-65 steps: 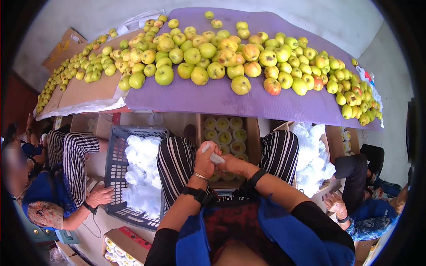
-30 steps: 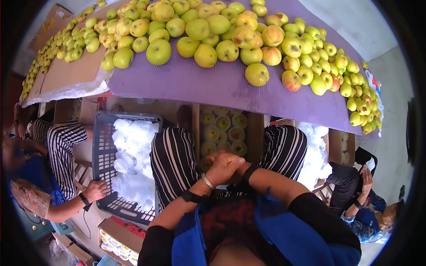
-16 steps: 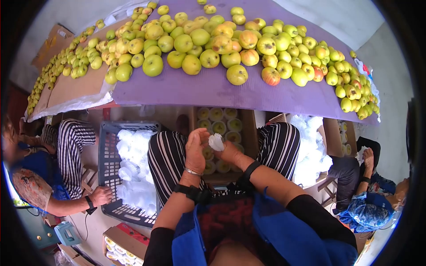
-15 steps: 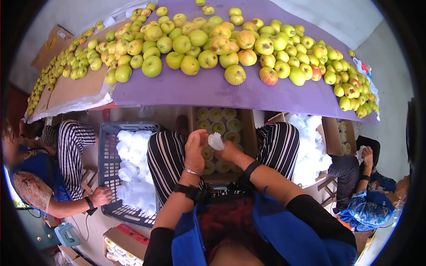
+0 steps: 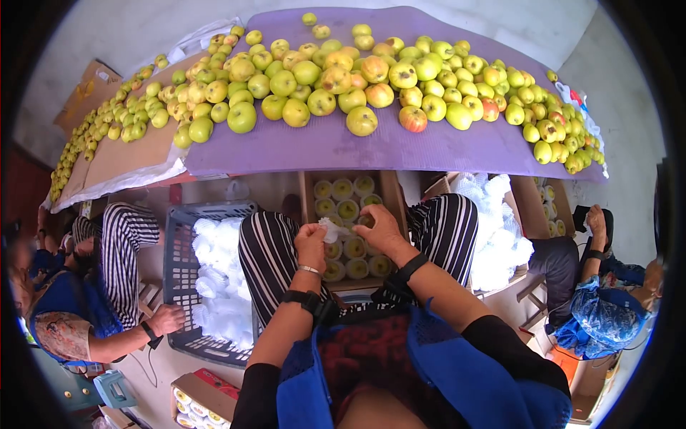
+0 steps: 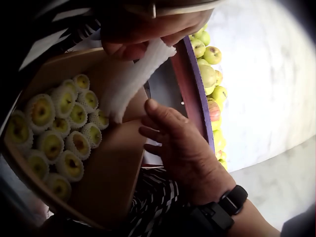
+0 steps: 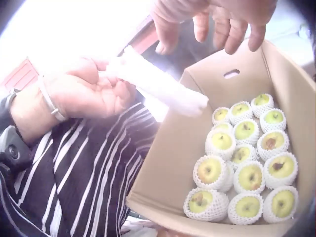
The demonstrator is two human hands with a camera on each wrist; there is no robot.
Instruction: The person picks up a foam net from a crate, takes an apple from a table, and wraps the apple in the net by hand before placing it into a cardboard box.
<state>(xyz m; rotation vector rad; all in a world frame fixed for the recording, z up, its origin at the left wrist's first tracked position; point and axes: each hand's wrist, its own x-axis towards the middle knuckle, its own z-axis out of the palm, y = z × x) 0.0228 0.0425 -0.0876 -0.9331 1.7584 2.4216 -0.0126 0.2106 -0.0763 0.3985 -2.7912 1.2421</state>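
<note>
My left hand [image 5: 311,247] pinches one end of a white foam net sleeve [image 7: 163,89], which hangs flat and narrow from the fingers. Facing its free end, my right hand [image 5: 382,230] is held apart from it, fingers loosely bent around nothing; the left wrist view shows this right hand [image 6: 185,148] beside the sleeve [image 6: 138,79]. Below both hands, between the knees, stands a cardboard box [image 7: 163,182]. Yellow-green apples [image 7: 249,175] in white foam nets sit in rows inside it.
Many loose apples [image 5: 336,79] cover a purple-topped table [image 5: 286,150] ahead. A dark plastic crate [image 5: 187,279] of foam nets stands left; another pile of nets [image 5: 493,236] is at right. A person sits on each side. Behind the crate is another box [image 5: 207,390] of netted apples.
Half a second ago the right hand held the foam net sleeve and the left was open beside it. Now the left hand pinches it and the right has let go. Earlier, both hands were clasped together.
</note>
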